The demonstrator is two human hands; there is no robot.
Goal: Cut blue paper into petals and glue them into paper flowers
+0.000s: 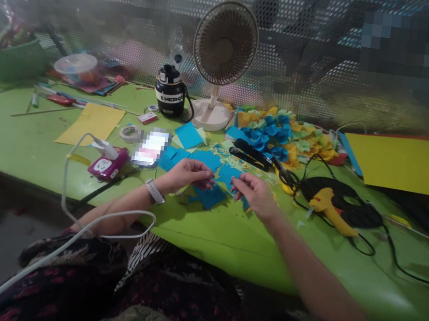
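My left hand (193,172), with a white watch (155,191) on its wrist, is closed in a pinch above the table. Facing it, my right hand (252,190) is pinched too, its fingertips at the edge of a blue paper piece (228,174). Whether either pinch holds a small bit of paper cannot be made out. Under and between the hands lie more cut blue papers (209,197). Just beyond them are a black stapler (252,154), scissors (285,174) and pale green paper scraps (223,151).
A yellow glue gun (331,211) with black cable lies right. Behind are a heap of folded paper petals (276,131), a fan (225,47) and a black bottle (170,92). Left are a phone (151,147), a purple power socket (107,165) and a white cable (65,184).
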